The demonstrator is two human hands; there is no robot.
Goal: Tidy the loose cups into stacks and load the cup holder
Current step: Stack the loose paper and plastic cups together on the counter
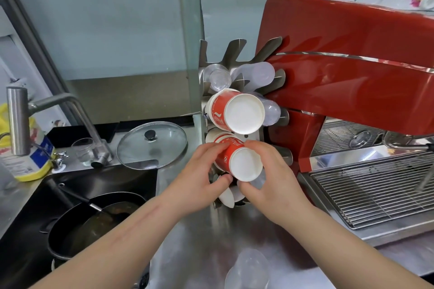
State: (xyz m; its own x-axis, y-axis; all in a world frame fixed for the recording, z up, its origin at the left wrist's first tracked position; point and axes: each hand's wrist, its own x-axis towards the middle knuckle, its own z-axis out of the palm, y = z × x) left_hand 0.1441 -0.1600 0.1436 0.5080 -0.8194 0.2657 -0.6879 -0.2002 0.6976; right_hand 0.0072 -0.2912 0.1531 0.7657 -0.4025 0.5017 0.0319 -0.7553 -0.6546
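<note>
**Both hands on a red cup stack at the cup holder**

Left of the cup holder (234,54) lies a glass lid (152,145). The left hand (199,171) and right hand (272,178) together grip the lower red cup stack (237,159) in the cup holder. Right of it stands the red coffee machine (352,65).

Single head-worn wide-angle view, looking forward and down, close over the counter (211,241) and both forearms
</note>
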